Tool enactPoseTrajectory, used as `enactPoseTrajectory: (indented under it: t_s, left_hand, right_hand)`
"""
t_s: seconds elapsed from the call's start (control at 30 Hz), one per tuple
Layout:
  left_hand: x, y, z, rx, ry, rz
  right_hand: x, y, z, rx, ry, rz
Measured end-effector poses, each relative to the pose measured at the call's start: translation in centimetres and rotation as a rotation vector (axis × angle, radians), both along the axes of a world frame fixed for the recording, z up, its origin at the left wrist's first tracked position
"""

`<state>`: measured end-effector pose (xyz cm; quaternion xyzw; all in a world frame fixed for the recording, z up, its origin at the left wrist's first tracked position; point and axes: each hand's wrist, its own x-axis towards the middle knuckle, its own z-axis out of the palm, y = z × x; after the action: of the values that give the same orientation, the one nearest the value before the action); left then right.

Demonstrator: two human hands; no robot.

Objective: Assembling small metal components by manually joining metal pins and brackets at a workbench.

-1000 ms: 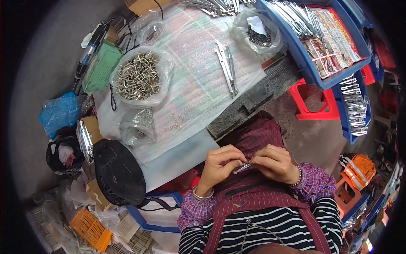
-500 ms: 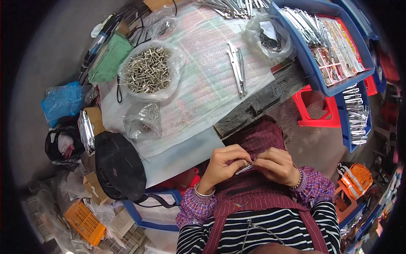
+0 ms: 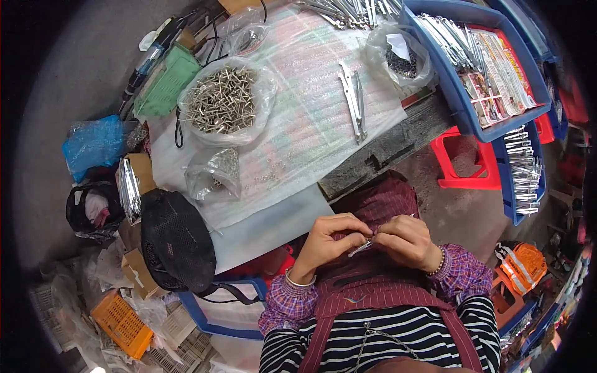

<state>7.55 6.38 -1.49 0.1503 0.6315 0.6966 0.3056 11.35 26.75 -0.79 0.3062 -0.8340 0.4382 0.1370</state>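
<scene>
Over my lap, my left hand (image 3: 328,244) and my right hand (image 3: 408,241) meet, fingers pinched together. Between the fingertips is a slim silver metal strip (image 3: 359,249), mostly hidden by both hands. A thin shiny end also peeks out past my right knuckles. On the worktable (image 3: 298,93) ahead lies a pair of long flat metal strips (image 3: 352,102), one beside the other. Left of them stands an open plastic bag full of small metal pins (image 3: 221,102). In front of it is a smaller clear bag (image 3: 214,175), with tiny bits scattered to its right.
At the far right, a blue tray (image 3: 511,124) holds metal strips, above a red stool (image 3: 466,161) and a lower blue bin (image 3: 523,205). A bag of dark small parts (image 3: 401,59) sits nearby. A black mesh bag (image 3: 177,239) rests at the table's left corner.
My hands stay together in nearly the same place, the fingers shifting slightly. A thin shiny end now shows beyond my right knuckles. The view has shifted a little.
</scene>
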Motion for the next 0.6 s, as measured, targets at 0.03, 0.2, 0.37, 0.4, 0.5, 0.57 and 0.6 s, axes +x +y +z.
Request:
enactPoseTrajectory:
  t_s: [0.03,0.2,0.37,0.4,0.5,0.57,0.6]
  left_hand:
    - [0.1,-0.1,-0.1,0.001,0.001,-0.001]
    - [0.6,-0.3,-0.9,0.034,-0.039,0.018]
    - [1.1,-0.2,-1.1,0.054,-0.045,0.051]
    - [1.1,-0.2,-1.2,0.078,-0.044,0.061]
    - [1.1,-0.2,-1.2,0.081,-0.085,0.062]
    - [1.1,0.1,-1.5,0.093,-0.068,0.076]
    - [1.1,0.1,-1.5,0.105,-0.05,0.09]
  right_hand:
    - [-0.1,0.0,0.1,0.008,-0.001,0.007]
    - [-0.2,0.1,0.1,0.011,-0.003,0.029]
    - [-0.4,0.2,0.1,0.033,0.038,0.062]
    - [-0.5,0.2,0.1,0.033,0.038,0.062]
    - [-0.6,0.3,0.3,0.035,0.017,0.077]
    - [-0.7,0.4,0.4,0.059,-0.023,0.064]
    - [-0.7,0.3,0.4,0.06,-0.022,0.065]
